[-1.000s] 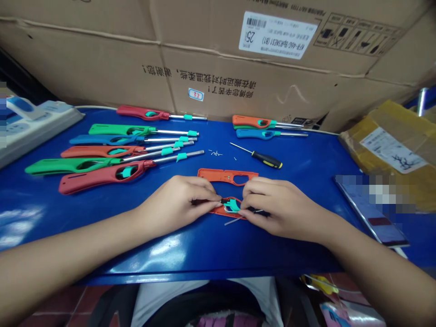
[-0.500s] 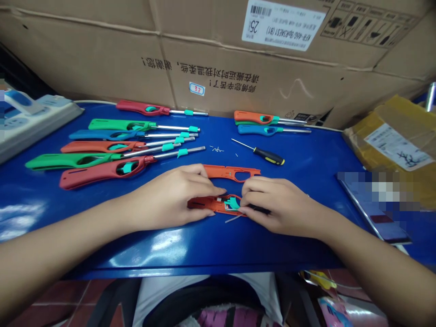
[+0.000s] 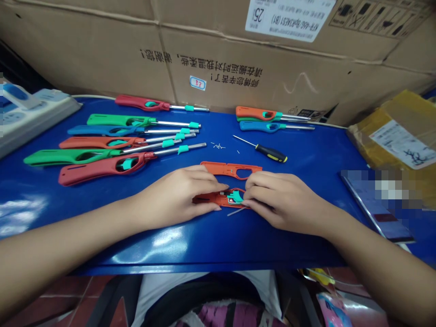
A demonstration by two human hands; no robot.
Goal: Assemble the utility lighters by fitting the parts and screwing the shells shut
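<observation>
My left hand (image 3: 194, 193) is closed around the handle end of an orange lighter shell half (image 3: 223, 201), which lies with its inside facing up. A teal trigger (image 3: 235, 197) and small inner parts sit in that shell. My right hand (image 3: 282, 200) is closed in a pinch at the trigger's right end; its fingers cover the front of the shell. A thin clear tube (image 3: 235, 211) pokes out below the right fingertips. Just behind both hands lies the matching orange shell half (image 3: 221, 169), with its trigger opening showing.
Several assembled lighters (image 3: 98, 170) lie at left, more (image 3: 262, 127) at back right. A screwdriver (image 3: 272, 153) and several tiny screws (image 3: 218, 146) rest behind the hands. A power strip (image 3: 34, 113), a phone (image 3: 378, 209), a taped parcel (image 3: 402, 131) and a large carton (image 3: 112, 54) surround the area.
The camera view has shifted slightly. Both hands stay at the orange shell, with the right fingers still pinched beside the trigger.
</observation>
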